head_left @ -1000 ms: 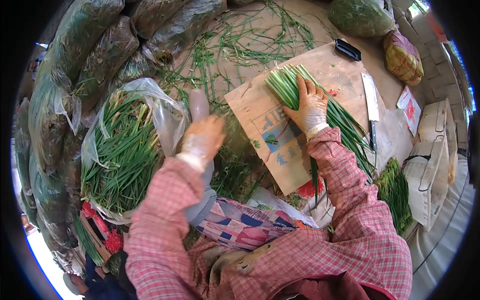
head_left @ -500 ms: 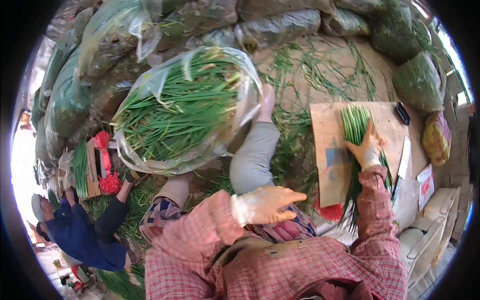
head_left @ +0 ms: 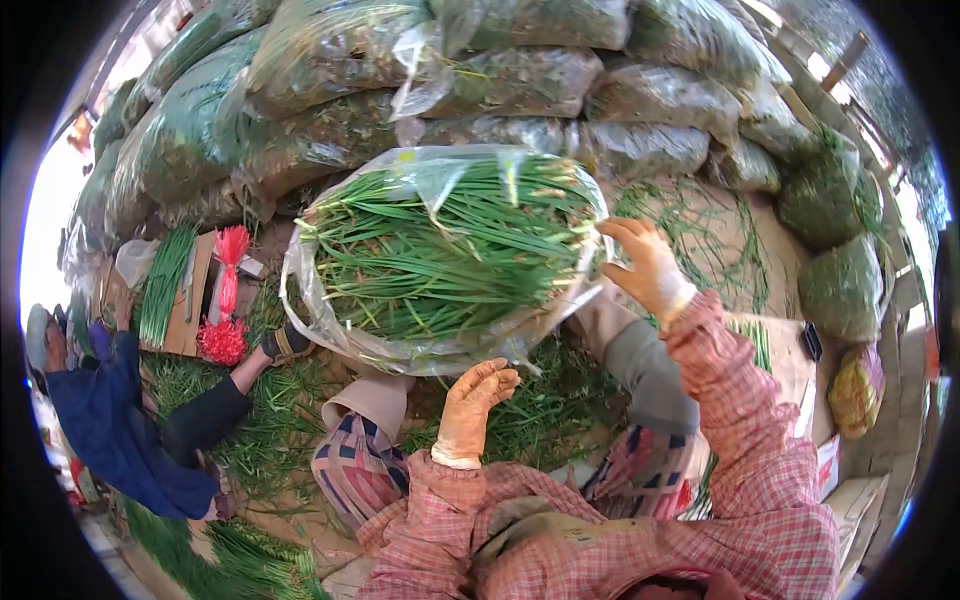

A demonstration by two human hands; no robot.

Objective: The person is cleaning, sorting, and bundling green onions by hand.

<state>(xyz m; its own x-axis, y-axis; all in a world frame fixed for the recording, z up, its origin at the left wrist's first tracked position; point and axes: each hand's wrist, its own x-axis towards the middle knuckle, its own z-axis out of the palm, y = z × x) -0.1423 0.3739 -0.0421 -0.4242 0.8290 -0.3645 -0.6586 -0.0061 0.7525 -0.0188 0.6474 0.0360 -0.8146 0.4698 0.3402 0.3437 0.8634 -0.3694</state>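
Observation:
A large clear plastic bag (head_left: pixel 298 285) lies open in front of me, heaped with long green chives (head_left: pixel 440 250) whose pale ends point right. My right hand (head_left: pixel 648 268), in a stained glove, is at the bag's right rim beside those pale ends. Its thumb and fingers are apart with nothing between them. Below the bag's front edge my left hand (head_left: pixel 473 410), also gloved, hovers with fingers stretched out and holds nothing. A bundle of chives (head_left: pixel 755 342) lies on a cardboard sheet (head_left: pixel 795 360) to the right, partly hidden by my right sleeve.
Stuffed plastic bags (head_left: pixel 510 85) are stacked along the back. Loose green leaves (head_left: pixel 540 410) litter the floor. At left sits a person in dark blue (head_left: pixel 130 430), near red ties (head_left: pixel 222 340) and another chive bundle (head_left: pixel 168 285). A black object (head_left: pixel 812 342) lies on the cardboard's right edge.
My right hand has let go of the bundle on the cardboard and moved left to the bag's rim. The left hand has turned fingers-up. The view has shifted.

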